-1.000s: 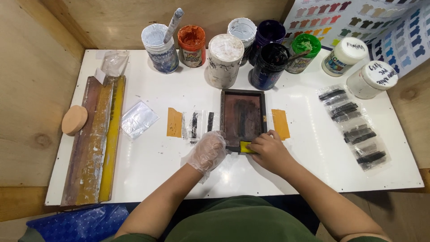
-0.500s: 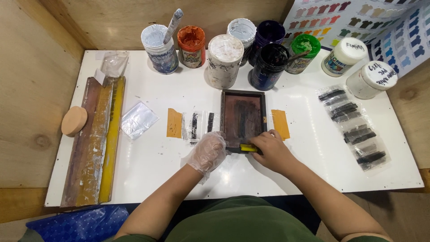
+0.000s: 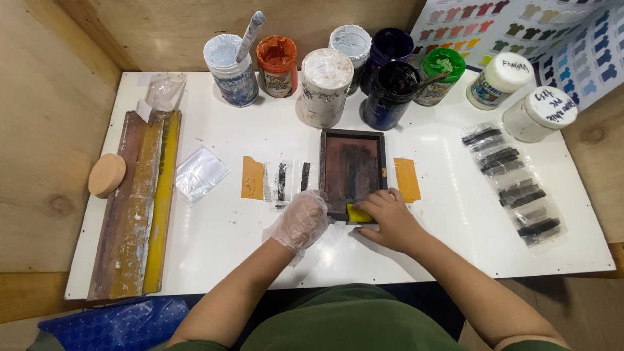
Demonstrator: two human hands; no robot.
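A small dark-framed printing screen (image 3: 352, 170) lies flat in the middle of the white table (image 3: 214, 240). My left hand (image 3: 300, 221), in a clear plastic glove, presses on the frame's near left corner. My bare right hand (image 3: 389, 218) grips a small yellow squeegee (image 3: 359, 214) at the near edge of the screen. An orange strip (image 3: 407, 179) lies right of the frame. Another orange strip (image 3: 252, 177) and clear strips with black prints (image 3: 286, 181) lie to its left.
Several ink tubs (image 3: 323, 84) line the far edge, one with a stick in it. Two white lidded jars (image 3: 539, 114) stand far right. Clear sleeves with black strips (image 3: 515, 182) lie at the right. Long squeegees (image 3: 138, 201), a round sponge (image 3: 106, 175) and a plastic bag (image 3: 201, 173) lie left.
My right hand and the yellow squeegee have shifted slightly along the near edge of the screen. My left hand stays on the frame's corner.
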